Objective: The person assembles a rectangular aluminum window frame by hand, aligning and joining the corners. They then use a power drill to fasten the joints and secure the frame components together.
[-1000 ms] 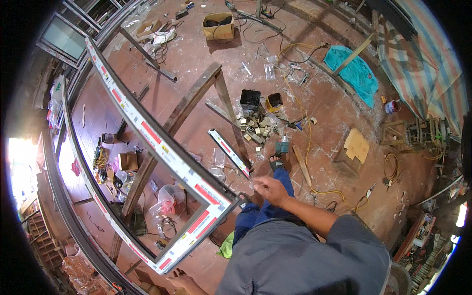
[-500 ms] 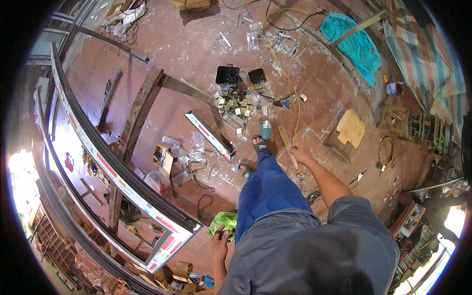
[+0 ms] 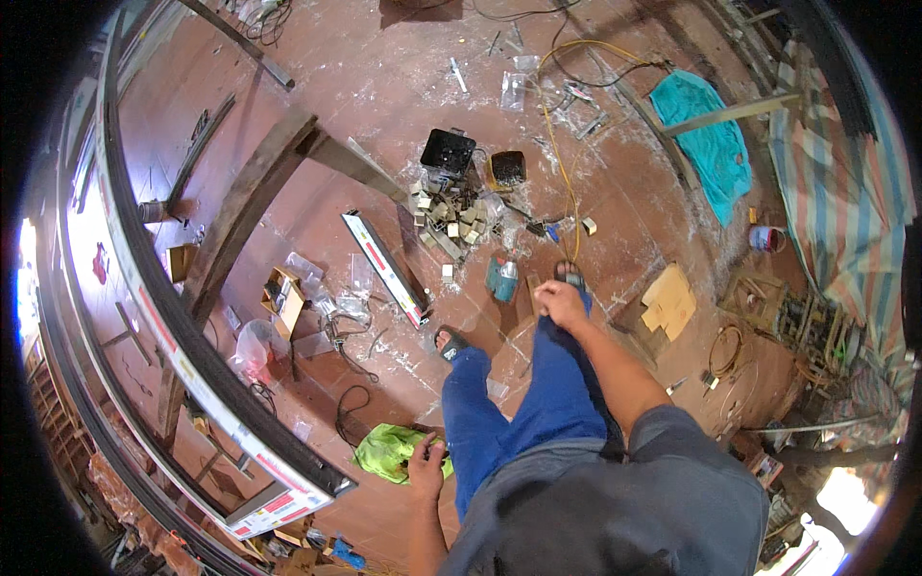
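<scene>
My left hand (image 3: pixel 425 463) hangs low beside my left thigh, fingers loosely bent and apart, with nothing in it. Below it, on the floor, lies a crumpled bright green cloth (image 3: pixel 392 453). In front of my right leg my right hand (image 3: pixel 561 303) is closed, and whether its fingers hold anything is hidden. Close by that hand a narrow wooden strip (image 3: pixel 534 291) shows partly. A teal power tool (image 3: pixel 501 278) rests on the floor ahead of my feet. To its left lies a short white-labelled metal profile (image 3: pixel 384 267).
Long labelled frame profiles (image 3: pixel 182 350) run along my left over wooden beams (image 3: pixel 252 216). Ahead are a heap of small blocks (image 3: pixel 456 213) and a black open case (image 3: pixel 448 151). A yellow hose (image 3: pixel 552 134) crosses the floor. Flattened cardboard (image 3: pixel 667 300) lies right.
My feet have moved apart, with the right foot forward and the left to the left. My right hand has shifted slightly left. The whole view has moved, and my left hand stays low.
</scene>
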Tool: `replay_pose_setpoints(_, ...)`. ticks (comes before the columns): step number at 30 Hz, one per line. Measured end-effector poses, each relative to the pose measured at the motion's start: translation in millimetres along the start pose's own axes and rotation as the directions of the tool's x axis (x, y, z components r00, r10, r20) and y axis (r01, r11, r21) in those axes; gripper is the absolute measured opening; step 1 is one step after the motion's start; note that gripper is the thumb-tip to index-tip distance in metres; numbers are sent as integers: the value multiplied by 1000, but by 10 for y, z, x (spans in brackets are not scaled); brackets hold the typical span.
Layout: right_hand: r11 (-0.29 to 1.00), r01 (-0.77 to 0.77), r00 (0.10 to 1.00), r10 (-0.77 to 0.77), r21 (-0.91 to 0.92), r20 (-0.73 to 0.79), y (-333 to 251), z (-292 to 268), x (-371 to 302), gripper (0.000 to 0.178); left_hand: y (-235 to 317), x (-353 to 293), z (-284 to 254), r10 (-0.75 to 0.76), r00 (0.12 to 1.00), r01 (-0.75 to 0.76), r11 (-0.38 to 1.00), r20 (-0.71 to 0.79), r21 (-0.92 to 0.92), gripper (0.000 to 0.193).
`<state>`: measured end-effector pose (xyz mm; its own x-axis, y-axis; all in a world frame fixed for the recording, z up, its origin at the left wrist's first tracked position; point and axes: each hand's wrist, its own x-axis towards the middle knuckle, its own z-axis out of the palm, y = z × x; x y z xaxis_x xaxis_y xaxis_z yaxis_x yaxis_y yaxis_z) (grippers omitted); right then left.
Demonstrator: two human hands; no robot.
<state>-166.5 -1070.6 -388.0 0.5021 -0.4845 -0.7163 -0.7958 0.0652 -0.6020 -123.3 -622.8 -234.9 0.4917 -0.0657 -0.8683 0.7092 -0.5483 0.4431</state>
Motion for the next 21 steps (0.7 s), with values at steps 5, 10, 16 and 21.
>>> replay_pose_setpoints(5,983,-28,996,11,182,92,711,449,693,44,225,618,776,33,999,-34,997,15,69,35)
replay_pose_setpoints(10,987,-100,980,120,-128,157,1770,689,1527,54,1511,2201,2062,324,937,-340,765,128,548,32)
replay_pose_setpoints(16,957,9,905,116,-290,410,2386,961,2366,73,2781,4910,4105,578,597,-771,221,557,597,31)
replay_pose_setpoints(21,997,-40,885,66,-66,460,2509,1222,2663,66,2915,6553,5157,335,695,-611,-190,636,768,25)
